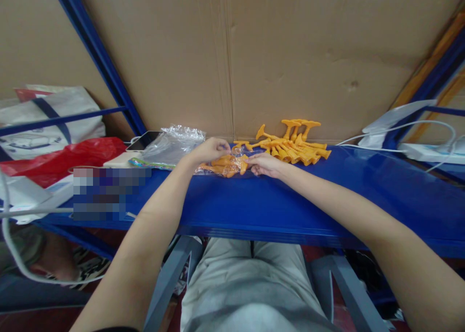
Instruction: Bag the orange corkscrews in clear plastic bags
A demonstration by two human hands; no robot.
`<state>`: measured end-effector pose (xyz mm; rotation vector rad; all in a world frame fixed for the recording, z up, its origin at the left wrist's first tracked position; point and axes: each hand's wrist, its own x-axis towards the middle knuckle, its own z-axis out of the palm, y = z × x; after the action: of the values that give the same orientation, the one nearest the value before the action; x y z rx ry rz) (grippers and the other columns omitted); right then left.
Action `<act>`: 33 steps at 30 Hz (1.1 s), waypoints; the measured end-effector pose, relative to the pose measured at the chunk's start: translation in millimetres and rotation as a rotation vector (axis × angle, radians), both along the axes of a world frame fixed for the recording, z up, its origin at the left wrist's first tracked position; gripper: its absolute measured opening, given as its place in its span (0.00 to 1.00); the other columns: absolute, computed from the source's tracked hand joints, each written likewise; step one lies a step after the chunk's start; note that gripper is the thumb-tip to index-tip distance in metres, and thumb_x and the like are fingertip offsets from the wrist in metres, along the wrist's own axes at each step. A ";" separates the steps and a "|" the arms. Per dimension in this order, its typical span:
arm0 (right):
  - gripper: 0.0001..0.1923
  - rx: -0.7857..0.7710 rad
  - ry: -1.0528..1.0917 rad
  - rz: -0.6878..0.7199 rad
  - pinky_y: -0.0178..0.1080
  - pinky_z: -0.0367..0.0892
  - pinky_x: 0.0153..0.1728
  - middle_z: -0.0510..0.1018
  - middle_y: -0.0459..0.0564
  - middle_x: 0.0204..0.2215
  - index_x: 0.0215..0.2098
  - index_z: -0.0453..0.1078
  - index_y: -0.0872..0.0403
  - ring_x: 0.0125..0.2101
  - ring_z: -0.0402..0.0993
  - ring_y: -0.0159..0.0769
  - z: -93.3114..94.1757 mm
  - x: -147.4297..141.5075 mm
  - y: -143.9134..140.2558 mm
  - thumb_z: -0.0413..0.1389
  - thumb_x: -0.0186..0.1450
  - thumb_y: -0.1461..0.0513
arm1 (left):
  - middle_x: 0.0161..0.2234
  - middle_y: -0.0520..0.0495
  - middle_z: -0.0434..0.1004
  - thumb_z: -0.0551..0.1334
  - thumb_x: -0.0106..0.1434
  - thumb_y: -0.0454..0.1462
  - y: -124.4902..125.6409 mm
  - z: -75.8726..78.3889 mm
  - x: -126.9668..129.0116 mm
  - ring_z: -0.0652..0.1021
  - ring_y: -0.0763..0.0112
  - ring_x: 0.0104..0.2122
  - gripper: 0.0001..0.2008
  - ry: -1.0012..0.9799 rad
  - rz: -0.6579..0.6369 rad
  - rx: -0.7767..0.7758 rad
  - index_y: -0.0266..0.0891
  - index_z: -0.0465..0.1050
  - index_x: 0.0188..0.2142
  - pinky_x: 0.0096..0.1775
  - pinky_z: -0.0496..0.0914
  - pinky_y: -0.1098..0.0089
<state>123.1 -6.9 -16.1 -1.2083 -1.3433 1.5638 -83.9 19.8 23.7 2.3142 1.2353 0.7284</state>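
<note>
Fingers of the left hand [209,150] and right hand [263,165] pinch a small clear bag of orange plastic pieces [224,164] lying on the blue shelf [254,201]; loose orange pieces [294,145] heap just beyond, against the cardboard [254,56]

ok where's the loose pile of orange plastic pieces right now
In the head view the loose pile of orange plastic pieces lies on the blue shelf against the cardboard wall, just right of the right hand.
</note>
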 end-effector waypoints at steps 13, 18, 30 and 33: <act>0.10 0.095 0.217 -0.022 0.28 0.70 0.27 0.77 0.46 0.19 0.28 0.70 0.58 0.18 0.72 0.24 -12.1 -22.3 2.7 0.54 0.65 0.74 | 0.18 0.55 0.67 0.63 0.58 0.37 2.9 0.8 -2.4 0.64 0.78 0.20 0.06 0.008 -0.040 0.123 0.36 0.76 0.29 0.26 0.58 0.74; 0.12 0.222 0.029 0.016 0.27 0.65 0.19 0.76 0.45 0.16 0.25 0.66 0.57 0.14 0.70 0.25 -17.4 -24.0 4.6 0.57 0.65 0.72 | 0.19 0.55 0.69 0.63 0.57 0.36 1.8 0.5 -1.1 0.66 0.78 0.22 0.05 0.023 -0.042 0.102 0.35 0.76 0.29 0.28 0.60 0.74; 0.18 0.524 -0.228 0.122 0.25 0.55 0.14 0.70 0.40 0.11 0.19 0.62 0.55 0.10 0.60 0.22 -25.3 -16.7 5.3 0.57 0.66 0.60 | 0.18 0.55 0.68 0.64 0.57 0.37 3.9 -1.9 0.6 0.69 0.77 0.22 0.06 0.010 -0.087 0.078 0.36 0.77 0.28 0.28 0.62 0.74; 0.16 0.535 -0.245 0.126 0.26 0.56 0.15 0.69 0.39 0.11 0.20 0.63 0.55 0.10 0.60 0.22 -25.6 -15.5 4.7 0.56 0.66 0.61 | 0.17 0.56 0.68 0.64 0.57 0.37 3.4 -2.9 1.2 0.68 0.78 0.21 0.06 0.007 -0.096 0.067 0.36 0.77 0.28 0.28 0.61 0.74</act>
<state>107.6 -2.2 -41.7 -1.0079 -1.8784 1.0493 -82.7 23.2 20.9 2.4134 1.1102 0.7395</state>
